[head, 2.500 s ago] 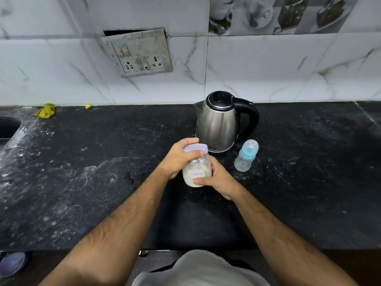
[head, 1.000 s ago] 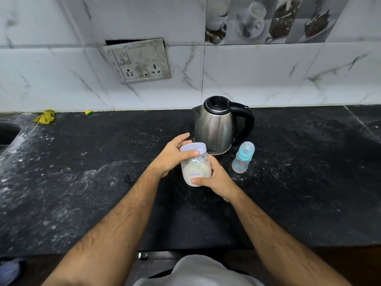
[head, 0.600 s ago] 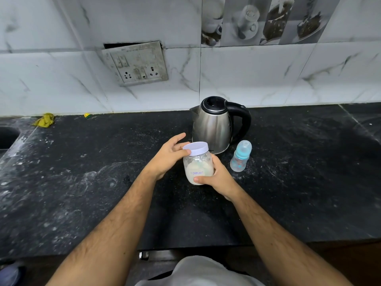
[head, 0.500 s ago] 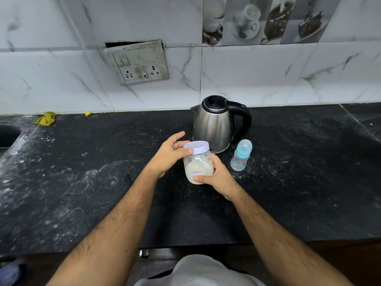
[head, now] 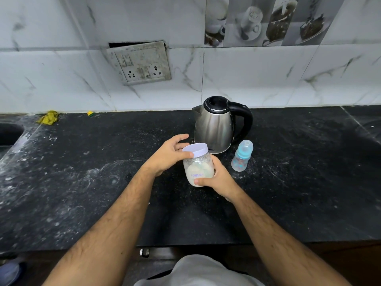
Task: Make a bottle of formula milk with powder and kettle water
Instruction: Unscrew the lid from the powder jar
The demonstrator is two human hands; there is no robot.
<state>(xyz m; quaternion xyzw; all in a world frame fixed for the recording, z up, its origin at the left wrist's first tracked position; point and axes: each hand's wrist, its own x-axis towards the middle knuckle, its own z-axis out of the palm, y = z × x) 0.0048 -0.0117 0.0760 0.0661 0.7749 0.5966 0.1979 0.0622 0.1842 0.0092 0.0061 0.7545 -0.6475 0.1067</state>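
Little had moved since the earlier frame: both hands stayed on the clear plastic powder jar (head: 199, 169) at the frame's centre, upright, its lavender lid (head: 195, 150) still on and pointing up. The right hand (head: 216, 178) clasped the jar's body; the left hand (head: 170, 154) pinched the lid's rim, upper fingers spread. Behind stood the steel kettle (head: 216, 125), spout toward frame-left; right of the jar, the small blue baby bottle (head: 241, 156) stood upright on the black counter (head: 82, 172).

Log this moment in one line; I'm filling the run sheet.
step: opening jar | right hand: holds jar | left hand: on lid | bottle: capped
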